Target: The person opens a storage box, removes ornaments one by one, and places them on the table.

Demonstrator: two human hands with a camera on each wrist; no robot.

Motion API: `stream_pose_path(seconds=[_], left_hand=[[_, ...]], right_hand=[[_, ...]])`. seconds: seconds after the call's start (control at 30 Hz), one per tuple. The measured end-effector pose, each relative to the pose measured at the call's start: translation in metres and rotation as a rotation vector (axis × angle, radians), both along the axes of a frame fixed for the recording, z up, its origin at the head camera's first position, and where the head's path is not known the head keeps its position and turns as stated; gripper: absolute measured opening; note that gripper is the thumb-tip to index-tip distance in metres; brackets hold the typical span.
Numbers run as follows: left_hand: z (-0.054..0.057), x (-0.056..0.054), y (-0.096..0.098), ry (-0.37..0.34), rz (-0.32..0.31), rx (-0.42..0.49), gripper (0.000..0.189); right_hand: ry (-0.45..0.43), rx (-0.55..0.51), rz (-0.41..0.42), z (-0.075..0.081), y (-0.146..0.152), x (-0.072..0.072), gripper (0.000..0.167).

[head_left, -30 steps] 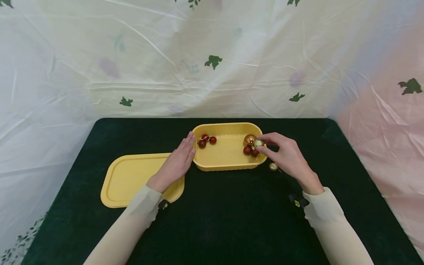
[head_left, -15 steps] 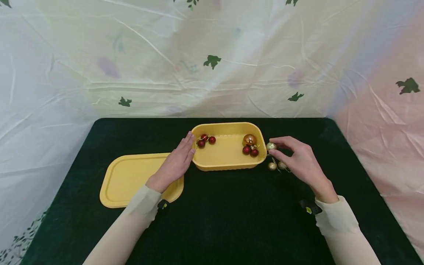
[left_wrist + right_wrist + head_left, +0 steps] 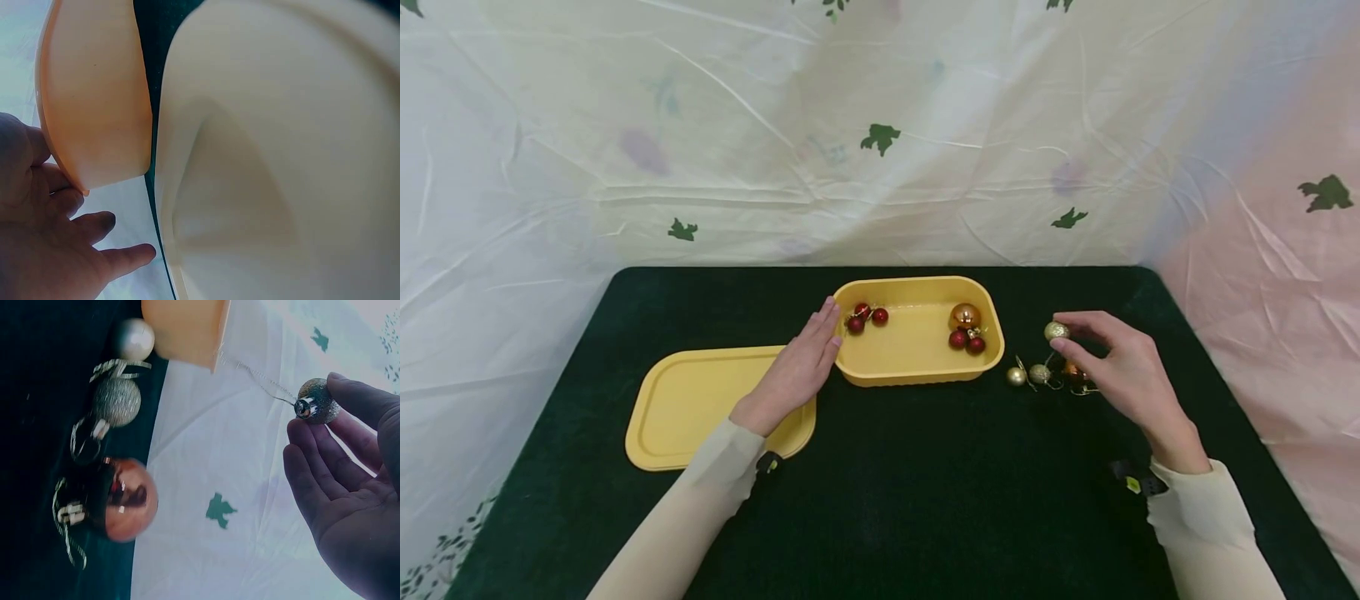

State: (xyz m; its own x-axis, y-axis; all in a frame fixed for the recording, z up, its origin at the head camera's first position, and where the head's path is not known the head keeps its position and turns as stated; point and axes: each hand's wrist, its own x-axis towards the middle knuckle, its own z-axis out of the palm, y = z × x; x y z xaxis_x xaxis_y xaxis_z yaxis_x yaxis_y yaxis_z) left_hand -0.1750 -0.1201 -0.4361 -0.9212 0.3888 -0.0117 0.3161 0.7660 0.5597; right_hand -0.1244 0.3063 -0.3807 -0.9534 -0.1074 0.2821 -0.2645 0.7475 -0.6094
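Note:
My right hand [image 3: 1127, 367] pinches a small glittery gold bauble [image 3: 1057, 332] between thumb and fingertips, raised over the table to the right of the yellow box. Its cap and thin string show in the right wrist view. Below that hand lie a copper bauble [image 3: 130, 500], a textured gold bauble [image 3: 117, 401] and a smooth pale gold bauble [image 3: 134, 339]. My left hand [image 3: 797, 371] rests with straight fingers against the left end of the yellow box [image 3: 917, 377]. Inside are small red baubles [image 3: 856, 325] at the left, with more red ones and a larger orange-gold bauble [image 3: 965, 317] at the right.
A yellow lid [image 3: 692, 408] lies on the dark green table [image 3: 910, 500], left of the box and partly under my left forearm. Behind the table hangs a pale cloth [image 3: 880, 200] with green leaf prints.
My right hand has lifted the glittery gold bauble away from the box's right end and carried it rightward, uncovering baubles on the table. The left hand has stayed at the box.

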Motion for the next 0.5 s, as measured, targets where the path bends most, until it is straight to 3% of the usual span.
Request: stream_pose_path(seconds=[0.5], left_hand=[[0.001,0.001,0.001,0.007,-0.004,-0.019,0.058]], right_hand=[[-0.054,0.044,-0.100,-0.003,0.037,0.012,0.038]])
